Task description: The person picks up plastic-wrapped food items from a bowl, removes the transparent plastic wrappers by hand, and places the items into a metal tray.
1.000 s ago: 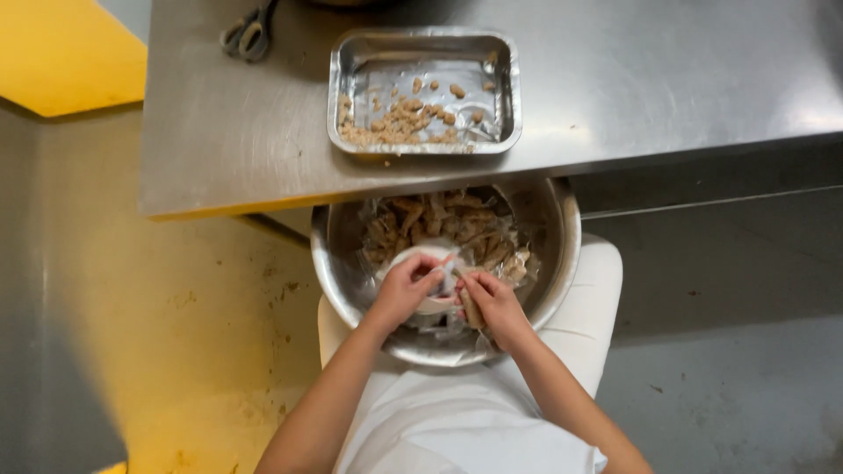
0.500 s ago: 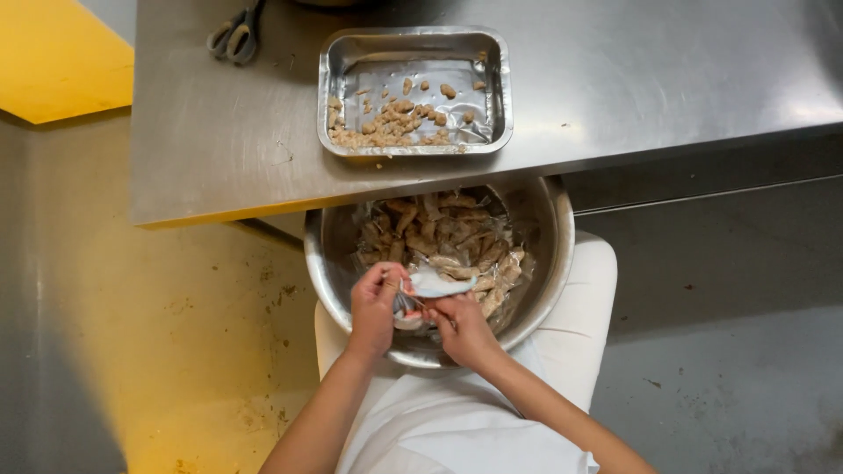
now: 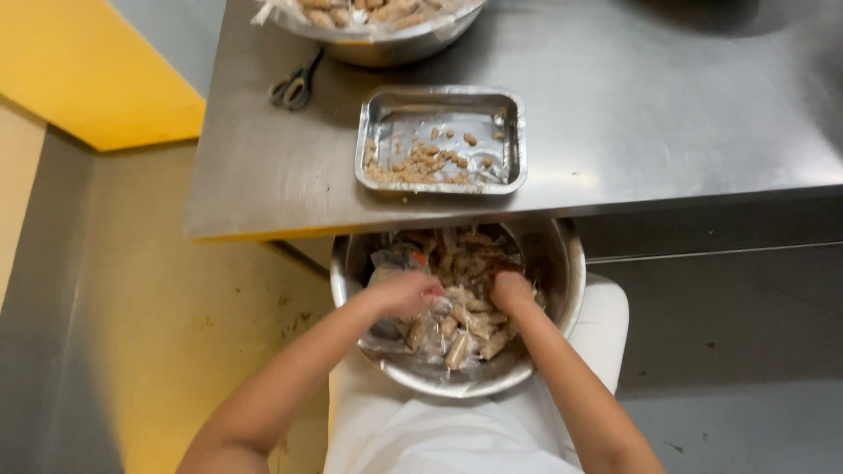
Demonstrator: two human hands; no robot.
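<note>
A round steel bowl rests on my lap, half under the table edge. It holds several brown food pieces, many of them in clear wrappers. My left hand reaches into the bowl's left side with curled fingers pinching a bit of clear wrapper. On the right, my right hand is pushed knuckles-up into the pile, and its fingers are hidden among the pieces. On the table just above stands a rectangular metal tray with small brown bits gathered along its near side.
A steel table fills the upper view; its front edge overhangs the bowl. A second large bowl of brown pieces sits at the back, with scissors to its left. Yellow-stained floor lies on the left, grey floor on the right.
Both hands have dropped from holding a pale wrapper above the pile down into the pieces. The view has shifted, and the far bowl now shows.
</note>
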